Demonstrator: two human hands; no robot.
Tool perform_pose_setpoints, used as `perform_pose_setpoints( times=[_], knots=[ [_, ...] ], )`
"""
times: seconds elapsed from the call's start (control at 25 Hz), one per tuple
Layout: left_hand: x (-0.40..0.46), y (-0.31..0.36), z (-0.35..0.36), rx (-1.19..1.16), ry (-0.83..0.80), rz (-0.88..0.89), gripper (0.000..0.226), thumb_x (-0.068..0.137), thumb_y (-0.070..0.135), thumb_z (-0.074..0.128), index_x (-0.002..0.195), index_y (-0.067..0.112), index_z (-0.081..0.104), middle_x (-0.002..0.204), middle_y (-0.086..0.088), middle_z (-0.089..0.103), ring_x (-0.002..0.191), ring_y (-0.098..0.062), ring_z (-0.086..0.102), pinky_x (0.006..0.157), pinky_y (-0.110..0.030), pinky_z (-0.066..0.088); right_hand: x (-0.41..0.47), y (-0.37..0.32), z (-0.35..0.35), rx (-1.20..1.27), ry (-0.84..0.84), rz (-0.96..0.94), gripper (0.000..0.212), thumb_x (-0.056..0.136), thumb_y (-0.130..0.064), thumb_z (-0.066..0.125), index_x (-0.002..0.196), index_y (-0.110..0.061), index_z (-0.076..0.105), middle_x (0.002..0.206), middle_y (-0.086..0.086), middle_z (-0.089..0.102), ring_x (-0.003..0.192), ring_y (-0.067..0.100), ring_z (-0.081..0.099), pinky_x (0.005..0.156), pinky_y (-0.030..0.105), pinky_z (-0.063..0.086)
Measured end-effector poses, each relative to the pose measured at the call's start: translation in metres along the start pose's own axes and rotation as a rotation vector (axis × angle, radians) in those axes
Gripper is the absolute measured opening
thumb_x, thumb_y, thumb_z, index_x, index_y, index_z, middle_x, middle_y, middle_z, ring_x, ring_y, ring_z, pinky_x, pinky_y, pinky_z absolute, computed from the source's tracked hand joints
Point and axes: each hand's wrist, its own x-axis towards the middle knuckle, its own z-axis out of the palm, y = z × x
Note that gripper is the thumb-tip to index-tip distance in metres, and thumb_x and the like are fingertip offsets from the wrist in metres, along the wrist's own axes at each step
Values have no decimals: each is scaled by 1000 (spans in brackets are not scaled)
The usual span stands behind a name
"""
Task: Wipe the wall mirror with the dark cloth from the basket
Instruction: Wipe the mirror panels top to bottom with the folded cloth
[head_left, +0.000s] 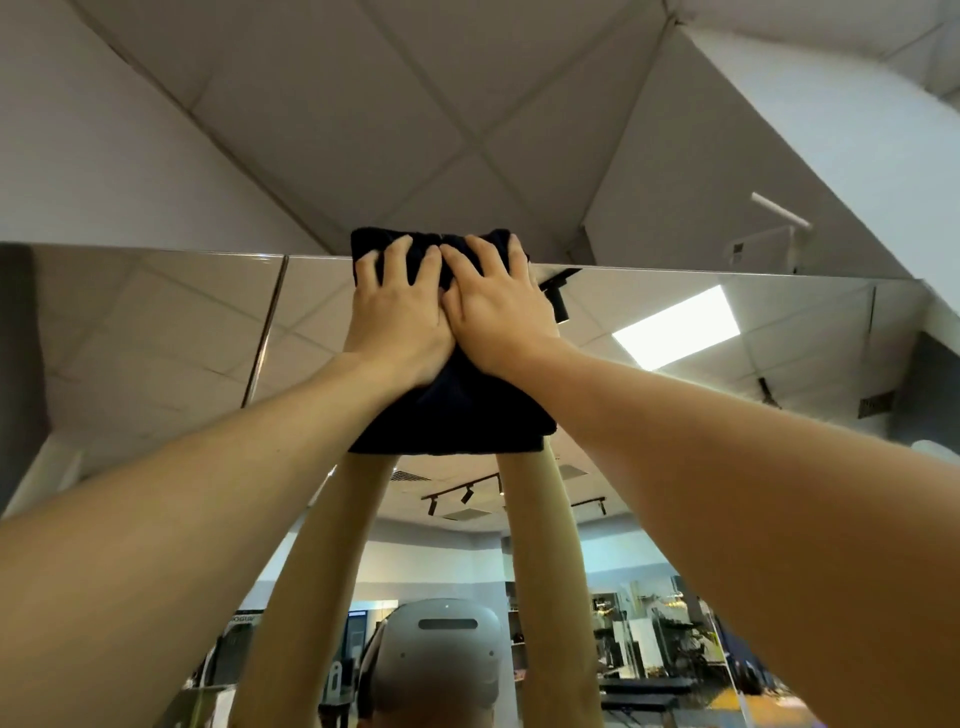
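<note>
The wall mirror (675, 322) fills the lower two thirds of the head view; its top edge runs across just below the ceiling line. A folded dark cloth (457, 415) lies flat against the glass at that top edge, its upper end reaching slightly above it. My left hand (397, 317) and my right hand (498, 312) press side by side on the cloth, fingers spread and pointing up. Both arms stretch upward. The cloth's middle is hidden under my hands. The basket is not in view.
A vertical seam (265, 332) splits the mirror into panels left of my hands. Ceiling tiles (415, 104) and a white wall (831, 130) lie above. The glass reflects my raised arms, a grey headset (441, 654) and a room with furniture.
</note>
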Motion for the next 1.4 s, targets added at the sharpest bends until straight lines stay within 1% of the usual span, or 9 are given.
perform_pose_setpoints(
  times=[0.2,0.36,0.48,0.6,0.68,0.76,1.08,1.24,1.4],
  knots=[
    [4,31,13,23,-4,-16,55,105,34,34,158,19,28,165,-9,16,147,-36,15,122,-48,23,-7,32,-12,0,14,-12,53,110,-41,31,161,-29,26,168,2,22,157,39,2,128,53,14],
    [9,53,22,31,-6,-30,55,104,32,33,158,20,28,165,-9,15,147,-37,14,122,-48,21,-2,57,-14,9,1,-23,52,109,-42,29,160,-30,27,166,2,25,157,39,3,128,53,14],
    [16,77,32,50,-19,-16,56,104,32,33,158,19,27,165,-9,15,146,-38,15,122,-47,22,-3,84,-20,5,3,-24,57,106,-48,20,160,-31,27,166,1,26,157,38,5,127,54,15],
    [18,109,46,37,-23,-18,56,104,33,33,158,19,27,165,-9,15,145,-38,15,123,-46,21,-11,116,-32,39,-23,25,52,110,-43,28,161,-32,26,167,0,23,157,37,1,126,53,20],
    [20,135,57,30,-22,-13,56,104,32,33,158,18,26,165,-9,15,145,-39,15,123,-46,21,-17,141,-41,-2,-23,10,59,105,-51,17,160,-33,25,166,-1,25,157,38,4,126,55,18],
    [21,165,68,32,-19,-8,56,104,32,34,158,18,26,164,-10,15,145,-39,16,123,-47,21,-22,170,-47,-52,-27,-9,75,92,-60,3,160,-34,24,166,-3,26,157,36,8,127,55,15],
    [27,278,117,85,-19,7,57,104,33,33,158,17,25,163,-12,16,143,-40,19,122,-45,19,-54,284,-86,0,-60,55,61,103,-53,16,161,-35,24,168,-3,22,158,32,1,128,49,14],
    [29,325,139,93,-11,5,57,103,30,35,158,16,25,163,-13,16,143,-41,19,122,-45,19,-59,339,-91,-81,-28,-9,85,87,-61,-5,161,-31,23,167,-3,26,158,30,8,128,50,10],
    [34,355,154,86,3,9,56,103,31,33,157,16,27,163,-14,18,142,-41,21,122,-46,19,-61,375,-92,-80,-39,17,82,87,-65,-5,160,-36,21,167,-8,26,158,30,9,126,52,17]
  ],
)
